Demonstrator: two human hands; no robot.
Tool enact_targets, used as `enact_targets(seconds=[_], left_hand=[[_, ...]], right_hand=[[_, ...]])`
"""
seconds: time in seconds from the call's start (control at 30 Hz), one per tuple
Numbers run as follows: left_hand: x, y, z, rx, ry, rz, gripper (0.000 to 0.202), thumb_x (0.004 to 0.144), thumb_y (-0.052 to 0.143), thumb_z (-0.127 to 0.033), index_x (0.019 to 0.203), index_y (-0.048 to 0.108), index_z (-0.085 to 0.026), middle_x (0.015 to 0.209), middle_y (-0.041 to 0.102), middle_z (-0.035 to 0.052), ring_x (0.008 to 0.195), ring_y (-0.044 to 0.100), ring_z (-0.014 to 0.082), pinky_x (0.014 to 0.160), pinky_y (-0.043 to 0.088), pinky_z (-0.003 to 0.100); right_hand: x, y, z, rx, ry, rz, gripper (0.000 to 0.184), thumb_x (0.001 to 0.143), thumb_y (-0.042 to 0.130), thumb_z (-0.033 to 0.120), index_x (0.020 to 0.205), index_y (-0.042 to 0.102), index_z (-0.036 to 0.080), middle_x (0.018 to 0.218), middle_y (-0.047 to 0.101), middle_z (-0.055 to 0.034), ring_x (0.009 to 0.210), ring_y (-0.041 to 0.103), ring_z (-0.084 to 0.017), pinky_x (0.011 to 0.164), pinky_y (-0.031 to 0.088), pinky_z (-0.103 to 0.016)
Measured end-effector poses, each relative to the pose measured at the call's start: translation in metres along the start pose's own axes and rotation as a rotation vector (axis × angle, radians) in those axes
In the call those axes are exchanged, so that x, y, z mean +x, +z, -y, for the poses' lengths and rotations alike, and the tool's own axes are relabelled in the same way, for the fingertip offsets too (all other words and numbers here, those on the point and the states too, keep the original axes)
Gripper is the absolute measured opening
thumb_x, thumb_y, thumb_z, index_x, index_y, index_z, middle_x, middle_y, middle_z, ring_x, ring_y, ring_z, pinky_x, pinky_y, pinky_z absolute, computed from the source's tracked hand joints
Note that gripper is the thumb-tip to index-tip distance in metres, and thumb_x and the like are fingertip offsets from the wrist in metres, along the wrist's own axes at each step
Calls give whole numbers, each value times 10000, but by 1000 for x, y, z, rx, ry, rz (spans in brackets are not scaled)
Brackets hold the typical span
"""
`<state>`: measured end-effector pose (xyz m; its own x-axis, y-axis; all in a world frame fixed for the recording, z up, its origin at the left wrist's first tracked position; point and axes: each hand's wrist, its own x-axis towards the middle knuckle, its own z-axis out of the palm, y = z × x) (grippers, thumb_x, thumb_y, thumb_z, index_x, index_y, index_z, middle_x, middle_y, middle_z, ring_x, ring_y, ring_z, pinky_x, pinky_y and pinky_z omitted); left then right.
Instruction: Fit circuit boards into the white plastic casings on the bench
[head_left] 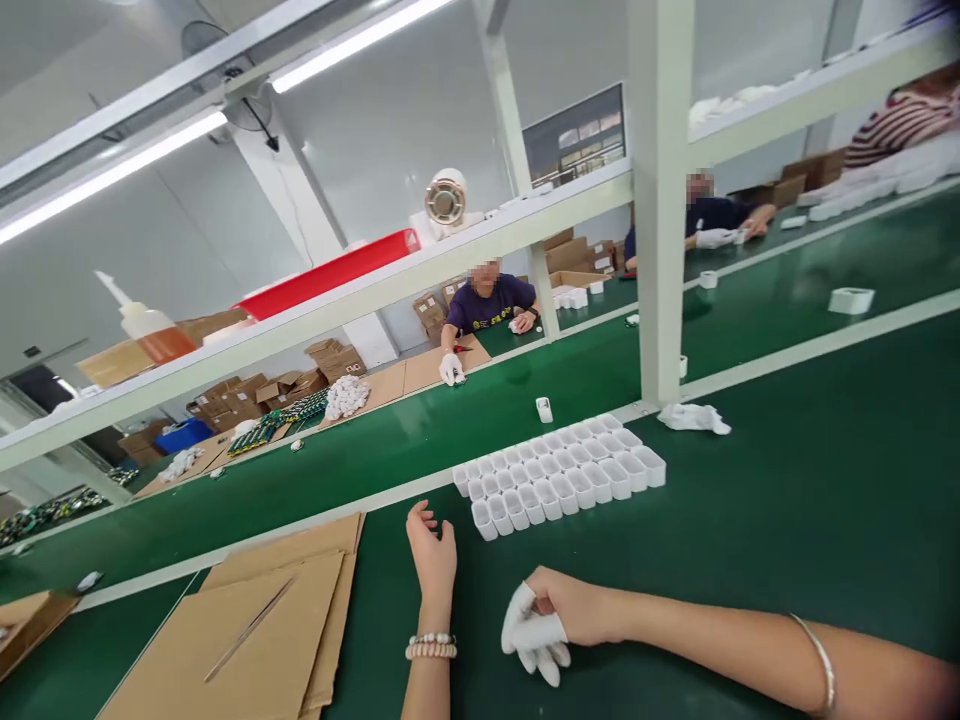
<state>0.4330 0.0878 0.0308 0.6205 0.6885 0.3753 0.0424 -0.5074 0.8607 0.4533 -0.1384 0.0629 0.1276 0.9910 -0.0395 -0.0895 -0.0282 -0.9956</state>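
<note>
My left hand (pixel 433 545) is bare, held above the green work surface just left of the white cups. Its fingers are loosely bent and apart, with nothing in them. White fabric covers the fingers of my right hand (pixel 536 625), which hangs in front of the cups. Those fingers point down and left, the lower ones spread; I see no object in them, though the thumb and index tips lie close together. The small white open-topped plastic cups (pixel 559 490) stand upright in several tight rows. A crumpled white cloth piece (pixel 694 418) lies right of them.
Flat cardboard sheets (pixel 262 630) lie at left with a thin tweezer-like tool (pixel 250 628) on top. Beyond runs a green conveyor belt (pixel 420 440) carrying a white housing (pixel 544 409). A post (pixel 660 200) and shelf (pixel 465 245) stand ahead; a co-worker (pixel 487 305) sits opposite.
</note>
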Motion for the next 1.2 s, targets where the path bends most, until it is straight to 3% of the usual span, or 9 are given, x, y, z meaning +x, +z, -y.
enact_targets(seconds=[0.23,0.4,0.53,0.63,0.77,0.93,1.2], left_hand=[[29,4,5,-39,-187,90,268,686,657,-274,898,553,-147,655,557,-14,577,569,136,573,483,291],[54,13,3,-62,-197,149,425,656,658,-466,903,577,-129,706,585,9,605,562,133,537,443,256],[54,22,1,-45,-143,219,472,654,669,-517,910,601,-126,728,591,16,625,551,132,571,446,260],[49,22,2,-22,-102,262,435,683,666,-503,910,605,-137,718,584,11,657,559,144,630,463,277],[47,21,7,14,-68,270,363,746,633,-449,953,587,-154,723,577,9,659,554,148,625,457,276],[48,21,9,36,-35,264,294,778,605,-388,952,582,-153,730,584,17,669,566,153,642,469,284],[45,21,7,62,-47,252,253,788,593,-355,953,597,-163,740,587,14,659,558,146,633,459,269]], right_hand=[[5,-10,-13,323,-31,84,371,673,767,452,823,736,114,628,647,-26,442,590,-88,421,447,-160],[8,-22,-14,543,67,52,441,631,776,491,825,720,99,676,666,-48,500,633,-133,466,498,-221],[13,-32,-22,807,151,-11,466,772,645,538,897,688,90,707,652,-44,549,642,-140,493,495,-244],[13,-36,-24,934,213,-16,414,907,503,472,942,655,89,720,630,-39,587,638,-136,550,492,-262],[9,-38,-20,974,227,31,353,918,520,421,969,638,92,718,603,-26,621,623,-134,604,476,-266],[7,-39,-15,974,227,22,233,795,668,252,968,650,97,724,589,-3,648,609,-121,632,472,-262],[4,-38,-15,936,244,-46,296,711,718,155,994,661,88,732,622,-19,651,625,-140,630,481,-297]])
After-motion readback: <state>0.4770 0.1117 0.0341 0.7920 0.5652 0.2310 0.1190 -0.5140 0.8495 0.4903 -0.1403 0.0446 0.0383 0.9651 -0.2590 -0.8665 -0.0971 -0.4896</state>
